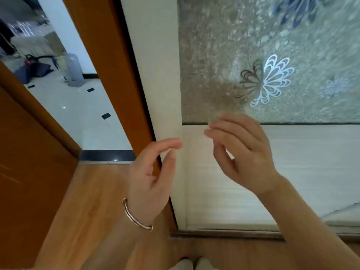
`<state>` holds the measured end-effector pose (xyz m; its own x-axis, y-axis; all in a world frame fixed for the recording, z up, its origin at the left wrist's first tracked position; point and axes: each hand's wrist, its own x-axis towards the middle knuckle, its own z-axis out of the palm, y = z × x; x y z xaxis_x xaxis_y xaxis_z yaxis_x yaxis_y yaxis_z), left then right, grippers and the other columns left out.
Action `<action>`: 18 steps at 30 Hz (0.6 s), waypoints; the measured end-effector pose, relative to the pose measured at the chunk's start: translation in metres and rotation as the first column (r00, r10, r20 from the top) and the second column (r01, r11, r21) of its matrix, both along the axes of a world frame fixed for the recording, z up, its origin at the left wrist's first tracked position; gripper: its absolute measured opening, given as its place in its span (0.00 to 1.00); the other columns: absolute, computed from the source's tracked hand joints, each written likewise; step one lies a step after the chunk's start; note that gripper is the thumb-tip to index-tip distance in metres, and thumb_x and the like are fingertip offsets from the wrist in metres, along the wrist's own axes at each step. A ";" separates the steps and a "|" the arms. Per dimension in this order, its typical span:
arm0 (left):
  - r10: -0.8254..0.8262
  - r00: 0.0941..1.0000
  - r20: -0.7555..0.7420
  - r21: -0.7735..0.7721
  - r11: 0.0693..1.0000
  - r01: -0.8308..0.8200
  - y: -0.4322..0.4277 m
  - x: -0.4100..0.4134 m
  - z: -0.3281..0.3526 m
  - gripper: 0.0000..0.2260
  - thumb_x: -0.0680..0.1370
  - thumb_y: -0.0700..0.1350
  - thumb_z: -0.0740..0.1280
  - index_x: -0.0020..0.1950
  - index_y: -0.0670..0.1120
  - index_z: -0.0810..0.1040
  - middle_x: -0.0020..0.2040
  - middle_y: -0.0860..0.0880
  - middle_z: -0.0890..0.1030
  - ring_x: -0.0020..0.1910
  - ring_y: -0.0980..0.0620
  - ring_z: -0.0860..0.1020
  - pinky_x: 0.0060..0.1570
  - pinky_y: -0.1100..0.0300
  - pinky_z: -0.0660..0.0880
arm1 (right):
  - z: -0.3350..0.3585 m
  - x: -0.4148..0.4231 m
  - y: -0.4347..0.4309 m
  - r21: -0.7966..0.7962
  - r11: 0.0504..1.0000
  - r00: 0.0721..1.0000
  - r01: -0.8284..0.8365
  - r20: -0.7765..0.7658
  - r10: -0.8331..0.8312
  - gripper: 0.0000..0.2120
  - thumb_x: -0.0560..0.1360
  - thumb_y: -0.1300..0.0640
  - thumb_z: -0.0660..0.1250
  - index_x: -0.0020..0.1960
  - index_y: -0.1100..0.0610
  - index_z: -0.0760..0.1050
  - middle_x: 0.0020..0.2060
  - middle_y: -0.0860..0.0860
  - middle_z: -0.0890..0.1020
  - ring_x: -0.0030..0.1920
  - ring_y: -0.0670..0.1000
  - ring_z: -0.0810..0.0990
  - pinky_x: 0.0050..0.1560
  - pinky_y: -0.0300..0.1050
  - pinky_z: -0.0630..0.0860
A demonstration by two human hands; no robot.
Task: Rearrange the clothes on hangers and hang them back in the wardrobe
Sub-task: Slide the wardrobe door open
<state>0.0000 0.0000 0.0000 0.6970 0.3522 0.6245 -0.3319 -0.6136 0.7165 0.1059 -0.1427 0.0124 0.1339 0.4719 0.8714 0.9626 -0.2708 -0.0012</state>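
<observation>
Both hands are empty, fingers loosely parted: left grip (pixel 150 172) by the wardrobe door (pixel 292 162)'s left edge, right grip (pixel 239 151) motion-blurred before its frosted panel. The door hides the wardrobe's inside.

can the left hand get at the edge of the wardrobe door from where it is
Probably yes: the left hand is right beside the wardrobe door at its cream edge, fingers loosely curled and holding nothing, with nothing between them.
</observation>
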 end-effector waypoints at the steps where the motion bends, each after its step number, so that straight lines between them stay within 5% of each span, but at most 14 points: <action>1: -0.033 0.995 0.095 0.025 0.999 0.031 0.000 0.007 0.015 0.12 0.76 0.42 0.60 0.58 0.52 0.73 0.54 0.62 0.78 0.57 0.61 0.77 0.57 0.67 0.73 | 0.015 0.005 0.006 0.075 0.997 0.995 0.019 0.099 -0.027 0.09 0.74 0.65 0.61 0.52 0.58 0.76 0.46 0.57 0.85 0.56 0.55 0.77 0.59 0.51 0.73; 6: 0.091 0.954 0.285 0.170 0.975 -0.144 -0.001 0.047 0.069 0.23 0.75 0.41 0.62 0.68 0.43 0.61 0.70 0.44 0.59 0.72 0.50 0.57 0.74 0.57 0.55 | 0.091 0.027 0.039 0.293 0.939 0.916 0.183 0.296 -0.271 0.15 0.72 0.65 0.63 0.57 0.58 0.79 0.57 0.58 0.81 0.62 0.56 0.71 0.66 0.56 0.64; 13: 0.193 0.937 0.291 0.185 0.950 -0.253 -0.005 0.065 0.080 0.32 0.73 0.46 0.63 0.73 0.45 0.52 0.74 0.48 0.47 0.76 0.55 0.44 0.75 0.60 0.46 | 0.114 0.049 0.050 0.358 0.833 0.792 0.423 0.301 -0.531 0.21 0.76 0.56 0.62 0.68 0.49 0.69 0.68 0.52 0.69 0.69 0.51 0.66 0.73 0.50 0.50; 18: 0.154 0.932 0.329 0.035 0.984 -0.175 -0.010 0.059 0.086 0.34 0.70 0.50 0.63 0.72 0.53 0.52 0.75 0.56 0.51 0.75 0.63 0.50 0.72 0.67 0.52 | 0.113 0.056 0.048 0.368 0.810 0.740 0.457 0.349 -0.575 0.21 0.76 0.53 0.61 0.69 0.48 0.67 0.68 0.50 0.65 0.69 0.51 0.66 0.73 0.50 0.50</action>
